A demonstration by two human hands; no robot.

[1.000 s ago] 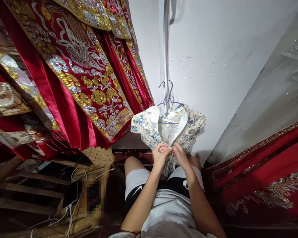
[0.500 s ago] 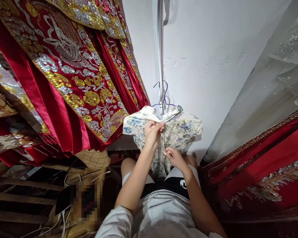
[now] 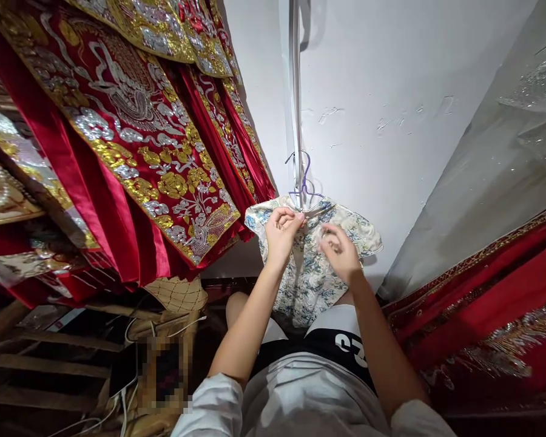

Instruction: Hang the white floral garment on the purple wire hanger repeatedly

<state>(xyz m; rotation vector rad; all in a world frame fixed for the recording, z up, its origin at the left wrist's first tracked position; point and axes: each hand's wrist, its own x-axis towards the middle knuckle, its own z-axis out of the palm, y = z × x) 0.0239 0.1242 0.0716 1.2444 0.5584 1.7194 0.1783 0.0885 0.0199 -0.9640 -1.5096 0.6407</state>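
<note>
A cream short-sleeved garment [image 3: 312, 285] with a blue floral print hangs by its neck from a purple clothes hanger [image 3: 306, 173]. My left hand [image 3: 282, 233] is closed at the middle of the neckline, thumb and forefinger pinching the fabric. To its right, my right hand [image 3: 341, 250] is in front of the garment's chest, fingers bent and thumb held apart. Motion smears those fingertips slightly; I see nothing held between them. The garment's lower end hangs between my knees, and its full length is hard to make out.
A metal pole [image 3: 293, 91] runs down the white wall [image 3: 377, 79] behind the hanger. Red embroidered costumes [image 3: 164, 176] hang at left, and more red cloth [image 3: 491, 303] at right. At lower left, a wooden seat [image 3: 50, 367] bears a phone [image 3: 124, 369] and white cables.
My right hand has let go of the garment's middle and moved up and right. The left hand remains at the neckline. The neck edges now lie together and the front looks smoother.
</note>
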